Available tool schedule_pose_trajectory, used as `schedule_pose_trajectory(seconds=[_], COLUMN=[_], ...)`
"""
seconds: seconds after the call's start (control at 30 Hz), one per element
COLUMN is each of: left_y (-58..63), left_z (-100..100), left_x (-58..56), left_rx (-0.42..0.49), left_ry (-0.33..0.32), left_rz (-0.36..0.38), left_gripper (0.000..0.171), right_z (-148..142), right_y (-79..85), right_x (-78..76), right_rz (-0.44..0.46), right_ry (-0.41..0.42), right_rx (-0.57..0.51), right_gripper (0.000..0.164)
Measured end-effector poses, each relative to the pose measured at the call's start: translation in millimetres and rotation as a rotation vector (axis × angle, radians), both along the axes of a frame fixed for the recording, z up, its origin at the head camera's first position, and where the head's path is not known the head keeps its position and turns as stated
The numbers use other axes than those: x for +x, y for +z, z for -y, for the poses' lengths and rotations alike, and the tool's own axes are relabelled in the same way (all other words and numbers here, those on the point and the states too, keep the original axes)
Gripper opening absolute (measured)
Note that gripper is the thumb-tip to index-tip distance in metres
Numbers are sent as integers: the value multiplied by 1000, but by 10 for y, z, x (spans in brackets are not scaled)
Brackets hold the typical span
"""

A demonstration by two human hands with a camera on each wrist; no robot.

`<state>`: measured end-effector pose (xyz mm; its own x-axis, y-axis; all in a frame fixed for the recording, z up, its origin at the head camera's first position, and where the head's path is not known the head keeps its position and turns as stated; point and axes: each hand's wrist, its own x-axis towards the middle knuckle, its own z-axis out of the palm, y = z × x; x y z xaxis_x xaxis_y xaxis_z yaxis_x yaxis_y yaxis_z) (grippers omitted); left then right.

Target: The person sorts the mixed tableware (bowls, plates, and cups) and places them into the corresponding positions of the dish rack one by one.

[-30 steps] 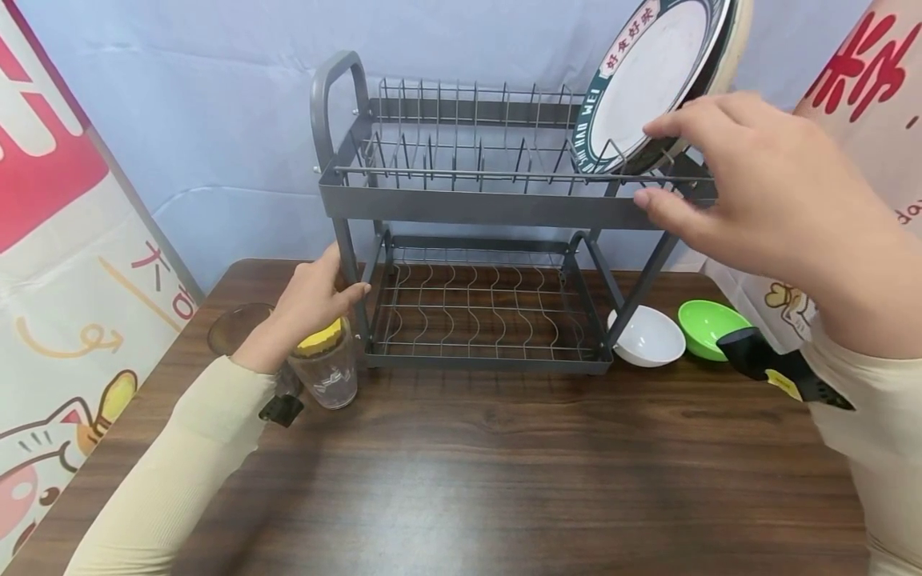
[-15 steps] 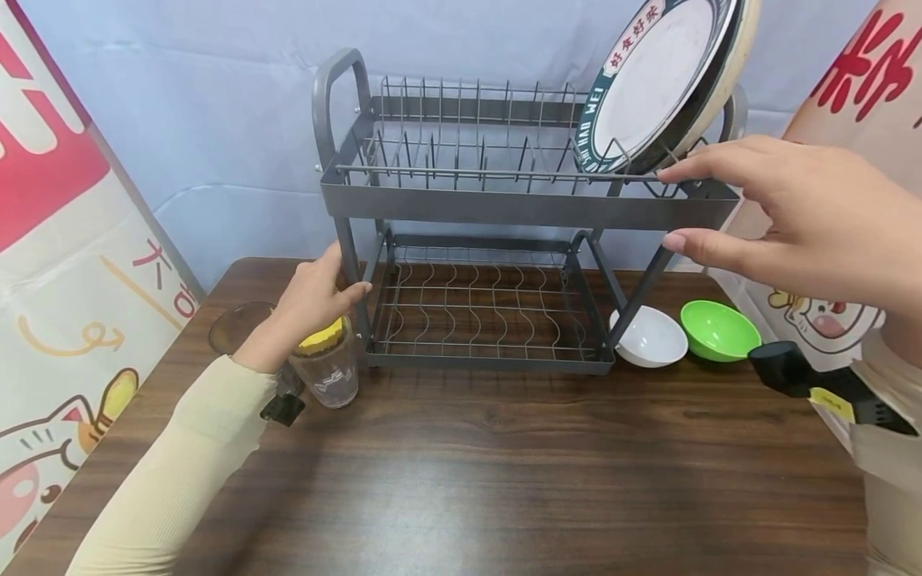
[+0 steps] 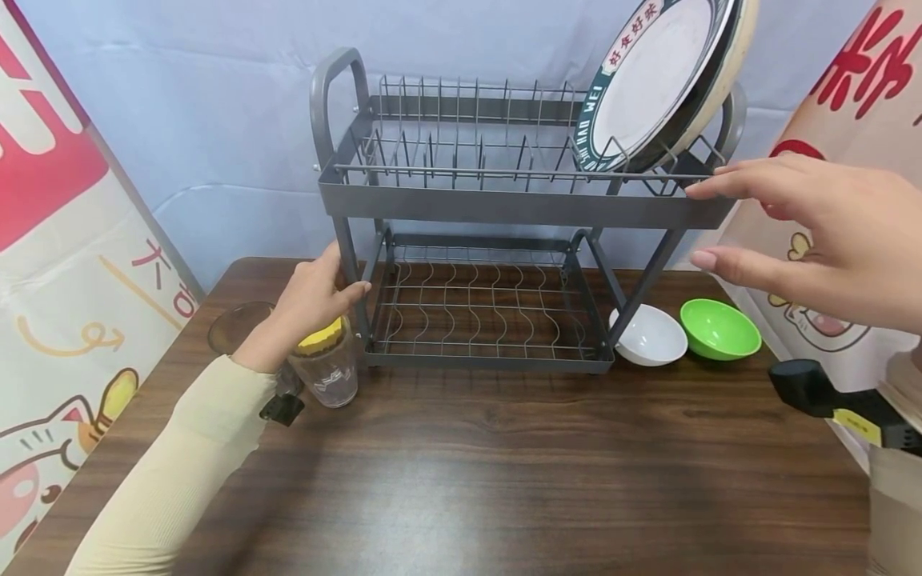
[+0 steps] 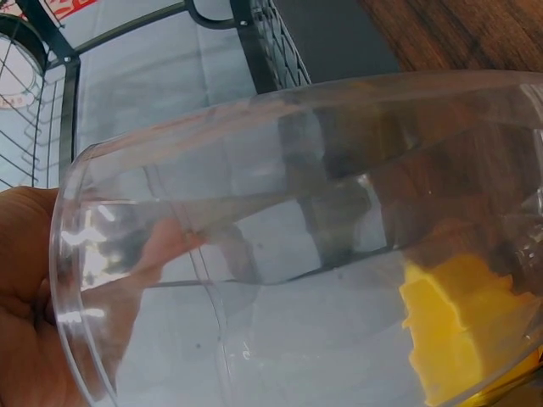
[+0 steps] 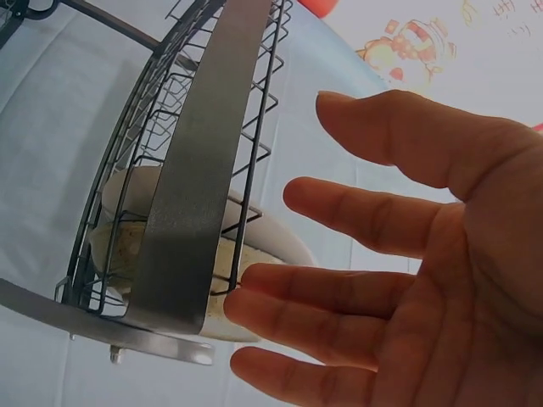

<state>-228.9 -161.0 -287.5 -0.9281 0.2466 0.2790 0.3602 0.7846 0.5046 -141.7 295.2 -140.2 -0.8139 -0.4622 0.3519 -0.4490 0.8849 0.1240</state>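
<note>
A grey two-tier dish rack (image 3: 504, 206) stands at the back of the wooden table. Plates with a green-and-white patterned rim (image 3: 651, 84) lean at the right end of its upper tier. My left hand (image 3: 306, 308) grips the rack's front left leg, thumb across the front; the fingertips behind it are hidden. Under that wrist stands a clear cup (image 3: 333, 384), which fills most of the left wrist view, with something yellow (image 3: 320, 340) at its top. My right hand (image 3: 828, 232) is just off the upper tier's right corner, fingers straight and holding nothing, as the right wrist view shows.
A white bowl (image 3: 651, 336) and a green bowl (image 3: 720, 330) sit right of the rack. Behind the left forearm is a dark transparent glass vessel (image 3: 234, 326), partly hidden. Printed sheets hang at both sides, with a pale blue cloth (image 3: 238, 120) behind.
My right hand has moved away from the plates, down and to the right, uncovering the rack's right end. My left hand keeps its place on the rack leg.
</note>
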Motion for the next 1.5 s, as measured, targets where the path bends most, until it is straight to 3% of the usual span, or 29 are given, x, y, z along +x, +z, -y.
schedule_pose_trajectory(seconds=[0.13, 0.3, 0.7, 0.87, 1.3, 1.5], left_y=[-6, -3, -13, -13, -4, -9], left_z=[3, 5, 6, 10, 24, 22], left_x=[-4, -3, -11, -10, -9, -15], left_rx=[0, 2, 4, 11, 40, 29], left_ry=[-2, -6, -1, -8, -54, -51], left_rz=[-3, -3, 2, 4, 50, 54], left_gripper=[37, 35, 34, 32, 33, 31], right_z=[-274, -460, -296, -214, -348, -352], right_y=[-129, -233, -280, -342, -801, -1000], right_x=[-117, -149, 5, 36, -245, -321], right_rz=[31, 65, 189, 228, 312, 382], right_ry=[-38, -63, -119, -137, -50, -69], right_rx=[-56, -203, -471, -508, -594, -616], right_gripper=[84, 81, 67, 61, 53, 56])
